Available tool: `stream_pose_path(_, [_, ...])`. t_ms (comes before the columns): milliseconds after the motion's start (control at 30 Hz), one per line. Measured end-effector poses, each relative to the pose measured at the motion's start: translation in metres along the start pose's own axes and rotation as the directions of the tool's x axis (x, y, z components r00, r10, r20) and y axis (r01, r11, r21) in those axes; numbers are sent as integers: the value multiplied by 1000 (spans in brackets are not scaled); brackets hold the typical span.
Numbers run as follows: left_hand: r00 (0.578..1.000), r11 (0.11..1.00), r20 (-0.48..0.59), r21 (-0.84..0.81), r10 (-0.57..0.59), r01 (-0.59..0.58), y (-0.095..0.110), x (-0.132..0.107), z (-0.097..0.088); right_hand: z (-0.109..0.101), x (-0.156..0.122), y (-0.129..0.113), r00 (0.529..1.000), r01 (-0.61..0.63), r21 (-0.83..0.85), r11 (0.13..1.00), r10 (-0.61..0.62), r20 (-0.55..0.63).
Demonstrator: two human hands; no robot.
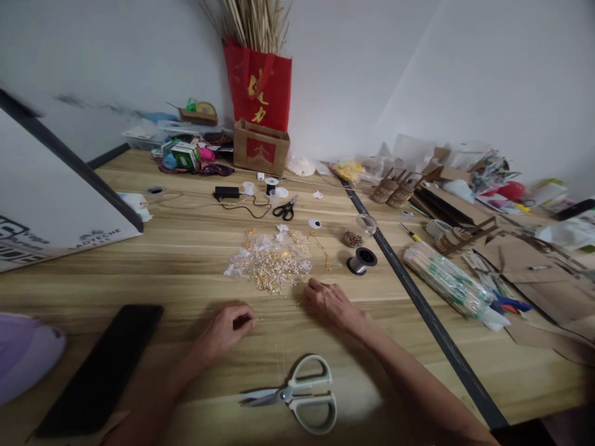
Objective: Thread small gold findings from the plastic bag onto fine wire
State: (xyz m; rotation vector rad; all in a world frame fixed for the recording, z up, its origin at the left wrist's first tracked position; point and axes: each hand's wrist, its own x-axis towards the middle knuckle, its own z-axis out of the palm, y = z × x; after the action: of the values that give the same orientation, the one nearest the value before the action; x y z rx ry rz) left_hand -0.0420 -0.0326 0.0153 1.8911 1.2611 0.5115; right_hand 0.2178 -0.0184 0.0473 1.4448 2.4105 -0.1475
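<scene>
- Left hand (227, 329): fingertips pinched together on tiny gold piece (261, 318).
- Right hand (331, 301): fingers curled low beside small-parts pile (276, 269); grip too small to tell.
- Small-parts pile: on worktop (186, 266), just beyond both hands.
- Pale-handled scissors (290, 394): nearer side.

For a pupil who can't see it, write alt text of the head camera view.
A person's left hand pinches a small gold piece, and the right hand is beside a pile of tiny gold and clear jewellery pieces on a wooden table. Pale-handled scissors lie nearer the viewer; a red bag stands behind.
</scene>
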Motion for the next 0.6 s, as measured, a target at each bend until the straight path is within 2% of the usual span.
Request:
stream_pose_path(100, [1000, 1000, -7, 5, -13, 13, -1, 0, 1, -1, -1, 2, 1000, 6, 18, 1000, -6, 7])
stream_pose_path(400, [1000, 1000, 8, 2, -18, 18, -1, 1, 1, 7, -8, 6, 996, -23, 139, 990, 34, -80])
stream_pose_path(600, [999, 999, 0, 0, -36, 36, 2, 1, 0, 4, -15, 4, 994, -36, 143, 989, 51, -100])
